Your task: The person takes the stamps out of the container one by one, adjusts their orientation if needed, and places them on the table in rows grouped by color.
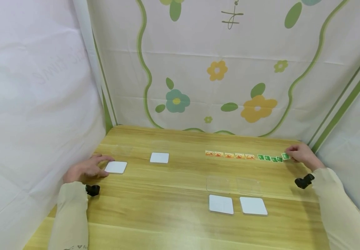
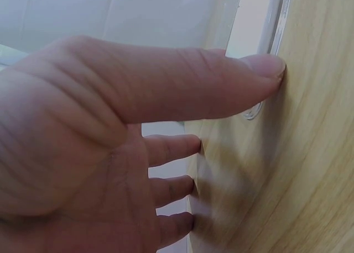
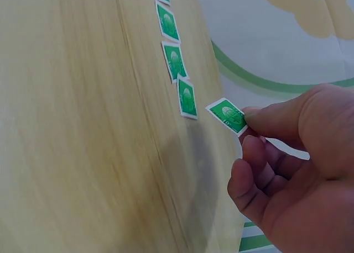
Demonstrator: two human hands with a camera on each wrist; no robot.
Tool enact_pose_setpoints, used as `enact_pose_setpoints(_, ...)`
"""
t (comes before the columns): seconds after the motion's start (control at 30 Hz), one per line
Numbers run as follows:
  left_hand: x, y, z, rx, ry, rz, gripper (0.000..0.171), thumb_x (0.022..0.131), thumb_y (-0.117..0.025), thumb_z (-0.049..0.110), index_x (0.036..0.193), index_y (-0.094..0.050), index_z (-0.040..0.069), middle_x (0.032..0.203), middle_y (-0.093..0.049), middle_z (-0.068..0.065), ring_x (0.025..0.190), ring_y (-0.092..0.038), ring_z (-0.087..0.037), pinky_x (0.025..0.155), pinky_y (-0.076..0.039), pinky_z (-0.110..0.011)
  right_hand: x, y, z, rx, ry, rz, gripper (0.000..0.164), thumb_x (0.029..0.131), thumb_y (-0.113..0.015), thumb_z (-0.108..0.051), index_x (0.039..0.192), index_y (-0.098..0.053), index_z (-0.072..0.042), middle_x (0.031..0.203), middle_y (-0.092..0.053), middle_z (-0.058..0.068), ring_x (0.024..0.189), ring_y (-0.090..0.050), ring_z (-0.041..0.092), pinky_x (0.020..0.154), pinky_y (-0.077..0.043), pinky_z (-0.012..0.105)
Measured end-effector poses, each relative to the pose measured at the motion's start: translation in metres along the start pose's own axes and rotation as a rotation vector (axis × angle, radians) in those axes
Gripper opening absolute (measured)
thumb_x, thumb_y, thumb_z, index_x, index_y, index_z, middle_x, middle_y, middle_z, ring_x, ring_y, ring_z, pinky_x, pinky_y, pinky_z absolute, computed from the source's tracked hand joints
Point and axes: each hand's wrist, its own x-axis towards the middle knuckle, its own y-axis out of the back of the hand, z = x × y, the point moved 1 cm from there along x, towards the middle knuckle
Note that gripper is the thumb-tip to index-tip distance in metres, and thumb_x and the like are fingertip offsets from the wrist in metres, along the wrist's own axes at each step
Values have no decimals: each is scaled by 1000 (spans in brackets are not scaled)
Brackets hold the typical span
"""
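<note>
In the head view my right hand [image 1: 300, 155] pinches a small green stamp [image 3: 227, 115] between thumb and fingertips, at the right end of a row of green stamps [image 3: 187, 97]. The held stamp is tilted over the wooden table. To the left, my left hand [image 1: 89, 167] spans the left end of a flat clear case with a white face [image 1: 116, 167], index finger at the far edge and thumb at the near one. The left wrist view shows its thumb [image 2: 204, 84] against the case side, the other fingertips on the table.
A row of orange-and-yellow stamps [image 1: 229, 155] continues left of the green ones. Another white-faced case [image 1: 159, 157] lies near the left hand's case. Two more, a left one [image 1: 221, 204] and a right one [image 1: 253, 206], lie nearer, with clear lids [image 1: 218, 184] behind them. Fabric walls [image 1: 186, 62] enclose the table.
</note>
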Motion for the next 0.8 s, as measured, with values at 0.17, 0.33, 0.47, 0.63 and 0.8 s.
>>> enact_pose_setpoints(0.17,1,-1,-1,-8,0,-2,60,87,-74,26,139,-51,7,141,-30,-41,123,-36,-55,93,-36,-66,1,-1,10,-4,-15,-3,36,101,-50,-13,117,-56,18,68,-56,1,61,-49,12,59,-46,30)
enact_pose_setpoints(0.33,1,0,0,-24,-13,-1,59,87,-75,24,138,-52,5,140,-30,-42,122,-35,-55,93,-37,-65,2,-1,19,-69,-42,7,36,100,-51,-15,118,-58,16,68,-58,3,65,-51,12,60,-44,27)
enact_pose_setpoints(0.47,0,0,0,-16,-27,7,59,86,-75,24,137,-52,4,138,-32,-42,121,-37,-55,92,-37,-65,3,-2,22,-103,-36,31,37,99,-54,-16,117,-59,15,77,-63,8,69,-52,12,60,-45,26)
enact_pose_setpoints(0.63,1,0,-1,-10,-27,4,60,87,-74,25,138,-52,4,140,-29,-43,125,-33,-59,94,-36,-68,3,-6,27,-111,-8,60,33,98,-56,-13,113,-61,16,91,-68,19,69,-56,10,59,-49,26)
enact_pose_setpoints(0.8,2,0,-1,0,-27,-1,60,87,-74,26,138,-51,5,142,-27,-44,127,-30,-62,94,-35,-70,5,-10,32,-142,5,74,29,96,-55,-9,108,-61,17,89,-66,22,68,-55,13,57,-47,27)
